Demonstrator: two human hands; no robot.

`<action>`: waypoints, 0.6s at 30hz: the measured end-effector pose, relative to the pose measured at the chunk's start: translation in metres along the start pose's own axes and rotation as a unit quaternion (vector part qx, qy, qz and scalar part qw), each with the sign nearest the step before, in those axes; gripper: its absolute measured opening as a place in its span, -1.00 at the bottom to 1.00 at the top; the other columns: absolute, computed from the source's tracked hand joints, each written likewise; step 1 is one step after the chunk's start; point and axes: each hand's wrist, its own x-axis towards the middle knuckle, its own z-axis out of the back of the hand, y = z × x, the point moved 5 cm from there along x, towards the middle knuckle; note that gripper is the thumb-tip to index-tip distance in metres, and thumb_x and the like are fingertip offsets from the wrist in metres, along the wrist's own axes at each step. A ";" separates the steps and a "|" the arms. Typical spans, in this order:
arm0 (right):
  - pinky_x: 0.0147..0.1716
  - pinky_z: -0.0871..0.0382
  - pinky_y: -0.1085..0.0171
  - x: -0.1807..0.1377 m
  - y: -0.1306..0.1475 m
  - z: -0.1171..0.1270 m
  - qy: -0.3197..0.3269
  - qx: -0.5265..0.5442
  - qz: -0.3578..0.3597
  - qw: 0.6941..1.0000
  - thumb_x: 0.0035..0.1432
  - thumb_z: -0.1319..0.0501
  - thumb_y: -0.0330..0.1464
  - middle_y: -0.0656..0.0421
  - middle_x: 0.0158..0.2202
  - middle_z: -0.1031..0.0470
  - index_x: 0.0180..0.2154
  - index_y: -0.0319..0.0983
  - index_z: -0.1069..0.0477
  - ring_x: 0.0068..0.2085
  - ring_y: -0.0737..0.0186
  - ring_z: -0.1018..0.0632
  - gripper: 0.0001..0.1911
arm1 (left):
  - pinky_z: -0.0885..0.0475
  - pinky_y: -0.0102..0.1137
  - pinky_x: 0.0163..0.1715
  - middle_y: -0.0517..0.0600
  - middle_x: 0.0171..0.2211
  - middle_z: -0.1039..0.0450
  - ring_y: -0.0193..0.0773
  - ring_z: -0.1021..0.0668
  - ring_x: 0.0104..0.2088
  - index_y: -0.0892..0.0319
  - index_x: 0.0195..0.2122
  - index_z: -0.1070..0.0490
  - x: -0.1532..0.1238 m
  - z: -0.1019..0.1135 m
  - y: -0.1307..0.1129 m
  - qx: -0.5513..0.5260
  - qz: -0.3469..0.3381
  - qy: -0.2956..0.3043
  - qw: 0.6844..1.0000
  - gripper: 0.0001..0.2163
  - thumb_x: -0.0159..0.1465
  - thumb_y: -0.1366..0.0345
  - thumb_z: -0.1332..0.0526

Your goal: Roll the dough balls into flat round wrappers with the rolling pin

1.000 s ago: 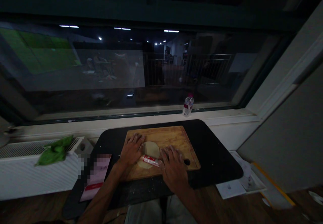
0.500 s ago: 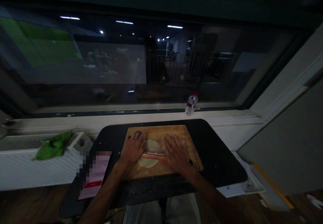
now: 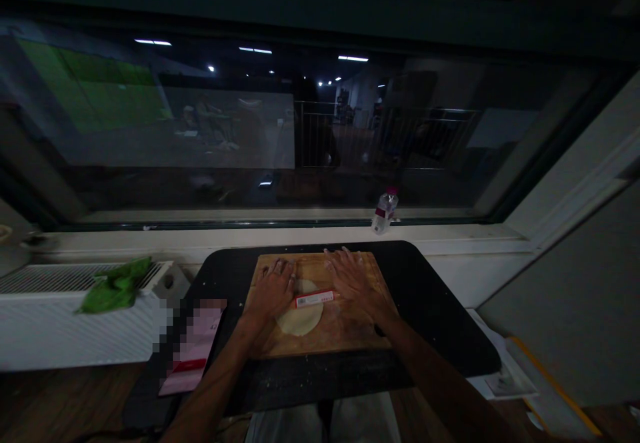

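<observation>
— Where was the red-and-white cylindrical roller [image 3: 314,298] seen?
— Laid across the pale round dough disc [image 3: 300,318] on the rectangular wooden board [image 3: 350,338], pressed under the left hand [image 3: 274,290] and right hand [image 3: 353,280], palms flat, fingers unclenched.

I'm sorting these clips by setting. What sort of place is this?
Probably a makeshift cooking spot, not a proper kitchen: a wooden cutting board with a dough round lies on a black table below a big dark window, a radiator beside it.

Red-and-white cylindrical roller [image 3: 314,298]: both ends hidden beneath left hand [image 3: 273,290] and right hand [image 3: 353,276]. Pink flat packet [image 3: 193,356]: upper part pixelated, print unreadable.
</observation>
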 end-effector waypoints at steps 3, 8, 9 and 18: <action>0.52 0.08 -0.34 0.016 0.001 0.006 -0.033 0.002 -0.004 0.999 0.67 0.12 -0.14 -0.01 0.46 -0.40 0.52 -0.08 -0.26 0.52 -0.09 -0.26 -0.43 | -0.34 -0.01 0.36 0.22 0.32 -0.50 0.03 -0.45 0.40 0.13 0.37 -0.38 0.002 0.001 0.000 0.003 0.007 -0.003 1.000 -0.56 0.58 0.28 0.09; 0.43 -0.16 -0.16 0.033 0.003 0.013 -0.100 0.031 0.020 0.994 0.67 0.08 -0.19 -0.02 0.29 -0.54 0.38 -0.13 -0.43 0.34 -0.02 -0.43 -0.50 | -0.34 0.02 0.36 0.27 0.35 -0.48 0.09 -0.42 0.42 0.23 0.35 -0.40 0.000 0.002 0.001 0.029 0.049 -0.019 0.998 -0.58 0.58 0.28 0.05; 0.41 -0.19 -0.12 0.036 0.003 0.014 -0.106 0.036 0.024 0.993 0.67 0.08 -0.20 -0.02 0.26 -0.55 0.36 -0.14 -0.46 0.32 -0.01 -0.45 -0.51 | -0.34 0.02 0.36 0.28 0.34 -0.48 0.10 -0.42 0.42 0.24 0.34 -0.41 0.000 0.002 0.001 0.035 0.057 -0.024 0.997 -0.58 0.57 0.28 0.04; 0.42 -0.23 -0.05 0.035 0.003 0.006 -0.102 0.026 0.089 0.990 0.66 0.02 -0.25 0.00 0.31 -0.53 0.36 -0.12 -0.47 0.37 0.02 -0.42 -0.54 | -0.37 -0.02 0.34 0.29 0.31 -0.49 0.09 -0.43 0.39 0.23 0.35 -0.39 -0.001 0.002 0.004 0.043 0.081 -0.031 0.995 -0.57 0.56 0.27 0.01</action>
